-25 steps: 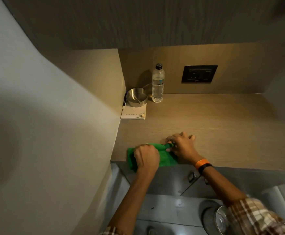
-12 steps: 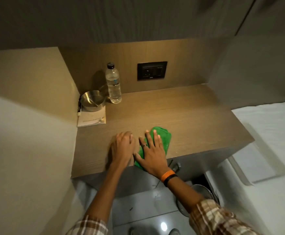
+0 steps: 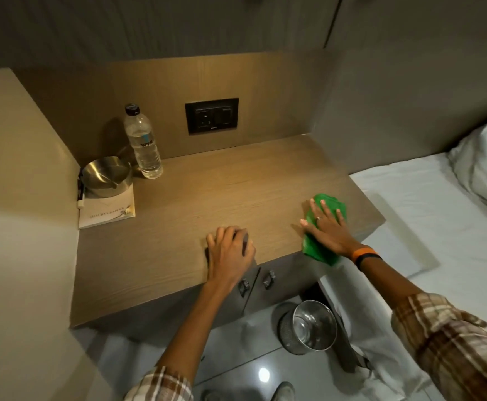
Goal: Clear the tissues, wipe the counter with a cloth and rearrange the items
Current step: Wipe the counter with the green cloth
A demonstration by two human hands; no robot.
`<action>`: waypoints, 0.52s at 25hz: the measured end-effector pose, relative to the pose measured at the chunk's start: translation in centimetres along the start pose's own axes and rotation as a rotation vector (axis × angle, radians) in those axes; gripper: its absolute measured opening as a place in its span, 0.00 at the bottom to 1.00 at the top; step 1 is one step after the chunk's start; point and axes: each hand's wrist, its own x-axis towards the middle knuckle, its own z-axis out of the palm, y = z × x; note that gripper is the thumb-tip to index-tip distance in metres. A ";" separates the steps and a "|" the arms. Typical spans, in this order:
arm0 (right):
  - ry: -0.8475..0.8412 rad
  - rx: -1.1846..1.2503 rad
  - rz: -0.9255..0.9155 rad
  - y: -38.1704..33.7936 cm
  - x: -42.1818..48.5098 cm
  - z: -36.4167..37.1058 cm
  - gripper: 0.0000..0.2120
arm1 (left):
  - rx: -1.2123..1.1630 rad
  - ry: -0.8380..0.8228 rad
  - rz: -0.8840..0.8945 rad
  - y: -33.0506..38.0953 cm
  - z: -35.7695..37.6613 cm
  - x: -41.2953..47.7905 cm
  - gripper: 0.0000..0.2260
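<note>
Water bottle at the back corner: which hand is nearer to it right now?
Left. The left hand rests on the counter's front edge, in front of the water bottle; the right hand presses the green cloth farther right.

Under my right hand [image 3: 327,227] lies the green cloth [image 3: 324,227] — crumpled, pressed flat beneath my spread fingers, one end hanging over the front edge of the wooden counter [image 3: 222,192]. My left hand [image 3: 227,253] rests palm down on the counter — well left of the cloth, near the front edge, fingers curled a little.
</note>
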 end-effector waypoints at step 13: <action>0.067 -0.105 0.019 15.0 0.2 -5.2 0.35 | -0.038 -0.141 -0.086 21.3 9.2 3.0 0.21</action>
